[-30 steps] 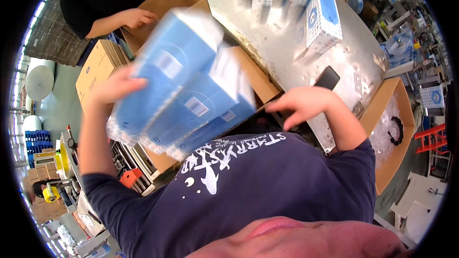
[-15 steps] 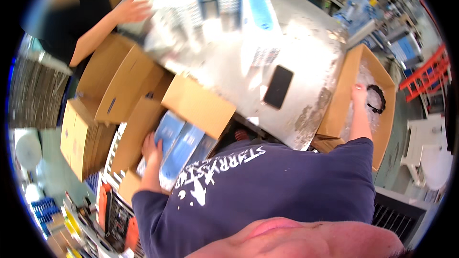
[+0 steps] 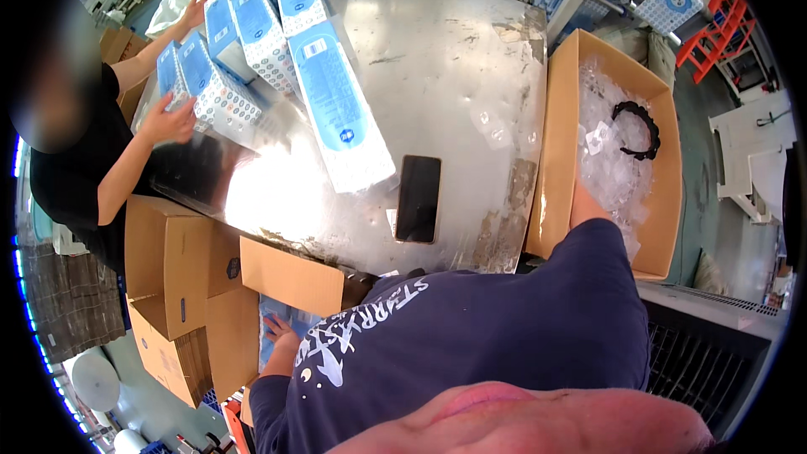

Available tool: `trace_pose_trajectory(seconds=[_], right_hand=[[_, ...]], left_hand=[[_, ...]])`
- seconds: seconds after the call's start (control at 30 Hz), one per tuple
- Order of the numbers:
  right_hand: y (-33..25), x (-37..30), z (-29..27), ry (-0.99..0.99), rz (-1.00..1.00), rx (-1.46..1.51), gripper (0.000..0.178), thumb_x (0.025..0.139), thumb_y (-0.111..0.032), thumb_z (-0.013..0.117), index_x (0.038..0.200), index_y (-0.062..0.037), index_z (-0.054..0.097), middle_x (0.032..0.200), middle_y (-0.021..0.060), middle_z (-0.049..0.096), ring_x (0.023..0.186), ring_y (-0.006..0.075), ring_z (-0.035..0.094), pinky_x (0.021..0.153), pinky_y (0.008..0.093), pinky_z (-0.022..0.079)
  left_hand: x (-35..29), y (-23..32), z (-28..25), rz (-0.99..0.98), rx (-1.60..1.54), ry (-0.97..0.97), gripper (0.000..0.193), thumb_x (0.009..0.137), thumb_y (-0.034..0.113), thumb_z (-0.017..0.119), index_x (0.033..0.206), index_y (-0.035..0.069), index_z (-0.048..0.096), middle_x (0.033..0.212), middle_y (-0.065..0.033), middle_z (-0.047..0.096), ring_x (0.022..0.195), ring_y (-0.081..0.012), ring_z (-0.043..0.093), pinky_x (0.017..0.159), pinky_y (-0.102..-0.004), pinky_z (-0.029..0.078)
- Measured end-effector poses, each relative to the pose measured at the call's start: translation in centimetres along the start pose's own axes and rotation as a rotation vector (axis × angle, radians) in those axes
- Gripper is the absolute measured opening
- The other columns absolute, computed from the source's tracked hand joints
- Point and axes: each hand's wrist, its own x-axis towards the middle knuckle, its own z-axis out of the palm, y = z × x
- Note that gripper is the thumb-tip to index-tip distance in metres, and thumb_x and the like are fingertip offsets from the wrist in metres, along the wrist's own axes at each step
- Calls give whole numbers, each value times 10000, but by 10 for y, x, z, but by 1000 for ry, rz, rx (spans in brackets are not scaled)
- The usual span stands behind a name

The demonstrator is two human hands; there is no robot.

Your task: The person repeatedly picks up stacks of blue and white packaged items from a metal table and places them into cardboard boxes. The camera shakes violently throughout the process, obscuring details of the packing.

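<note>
My left hand (image 3: 282,338) lies with its fingers spread on blue packs (image 3: 297,317) inside an open cardboard carton (image 3: 234,336) at the lower left. On the right, my right forearm (image 3: 587,206) reaches into a long cardboard box (image 3: 561,151) full of clear plastic bags (image 3: 618,181). The hand itself is hidden by the box wall and the plastic, so its fingers do not show. A black wavy-edged ring-shaped band (image 3: 651,134) rests on top of the plastic.
A metal table (image 3: 458,59) carries a black phone (image 3: 418,200) and several blue-and-white patterned packs (image 3: 332,92). A person in black reaches toward the packs with two hands (image 3: 166,120). Flattened cartons (image 3: 172,361) and another open carton (image 3: 150,244) stand at the left.
My view has swung to the right. My right hand has gone deeper into the box, out of sight. The other person's hands have moved in among the table packs.
</note>
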Motion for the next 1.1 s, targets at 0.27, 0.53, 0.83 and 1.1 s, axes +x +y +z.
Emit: trace_pose_trajectory(seconds=[0.27, 0.53, 0.83, 1.1], right_hand=[[-62, -63, -95, -326, 155, 406, 189, 800, -155, 561, 977, -92, 584, 762, 58, 608, 611, 227, 599, 509, 374, 493], [-42, -111, -177, 482, -168, 392, 112, 799, -119, 589, 813, -11, 612, 685, 40, 570, 514, 127, 512, 414, 276, 425], [-322, -327, -129, -381, -1085, 476, 90, 849, -43, 568, 900, -4, 631, 800, 40, 615, 712, 110, 592, 633, 241, 487], [-439, -541, 63, -1276, -1479, -88, 77, 815, -59, 598, 848, 0, 634, 706, 58, 606, 629, 113, 575, 585, 251, 465]], left_hand=[[45, -22, 110, 202, 264, 727, 660, 844, 145, 474, 1344, -156, 164, 1462, -267, -60, 1267, -586, -113, 935, -737, 142], [-46, 59, -94, 153, -194, -105, 856, 828, 348, 558, 1387, -90, 80, 1466, -248, -36, 1281, -568, 4, 977, -671, 129], [-71, -40, -167, 554, -1164, 293, 461, 861, 164, 591, 1266, -9, 455, 1149, -153, 588, 1056, -203, 564, 890, -321, 458], [-189, -51, -277, 1194, -1723, 290, 576, 854, 274, 614, 1327, 41, 383, 1249, -105, 504, 1110, -194, 505, 934, -315, 409]])
